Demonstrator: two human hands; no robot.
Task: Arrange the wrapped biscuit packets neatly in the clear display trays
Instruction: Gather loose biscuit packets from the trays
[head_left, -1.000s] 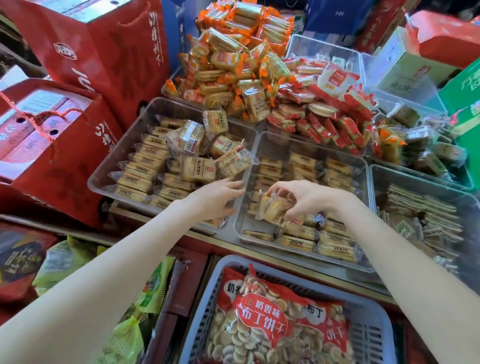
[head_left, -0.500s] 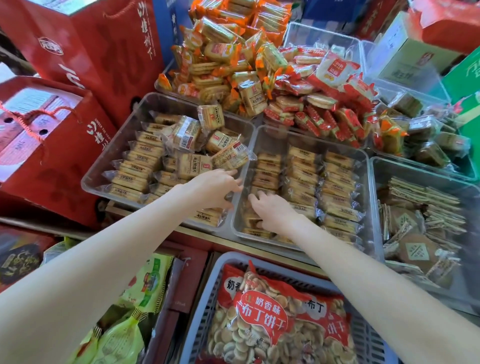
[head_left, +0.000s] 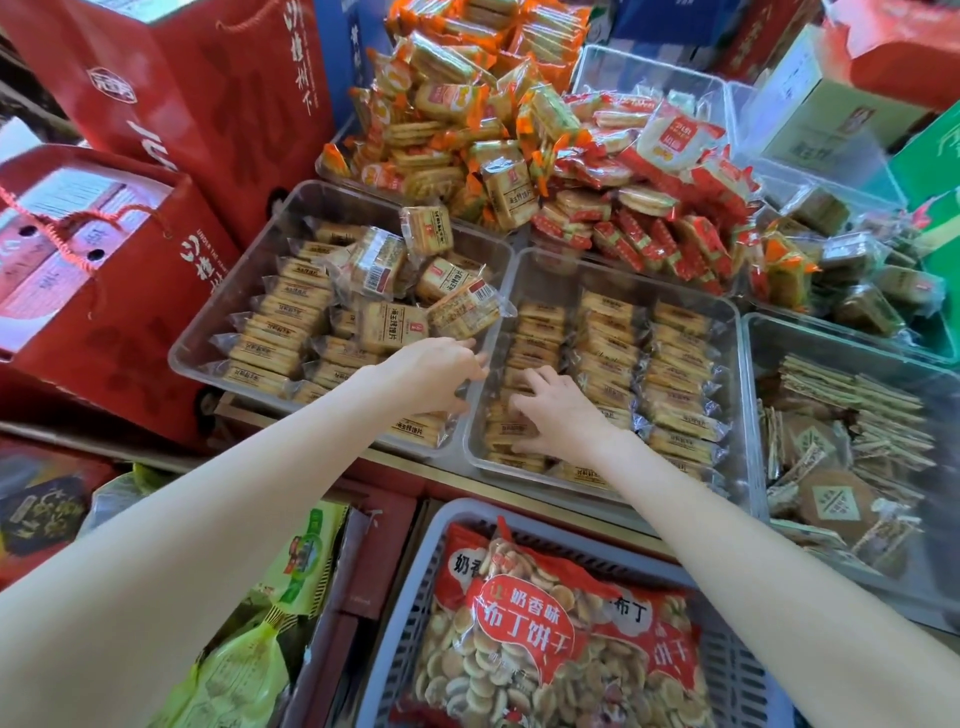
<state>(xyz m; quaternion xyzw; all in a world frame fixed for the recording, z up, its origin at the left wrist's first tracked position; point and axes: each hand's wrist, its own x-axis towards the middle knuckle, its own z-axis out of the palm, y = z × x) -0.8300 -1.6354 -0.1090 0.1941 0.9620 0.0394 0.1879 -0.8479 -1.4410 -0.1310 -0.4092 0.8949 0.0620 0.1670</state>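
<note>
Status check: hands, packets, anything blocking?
Right hand flat on packets in middle tray. Left hand at left tray edge, grip unclear. Loose packets piled there.

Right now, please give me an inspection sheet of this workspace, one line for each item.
Surface: shelf edge under the trays.
Job's things: middle tray holds three neat rows of packets; left tray has rows plus loose packets piled on top.
Clutter: heaped orange packets and red packets behind.
Grippers: left hand at the left tray's right edge, grasp unclear; right hand rests flat on the middle tray's left row.
Cables: nothing seen.
Surroundings: red gift boxes, basket with bagged biscuits.
</note>
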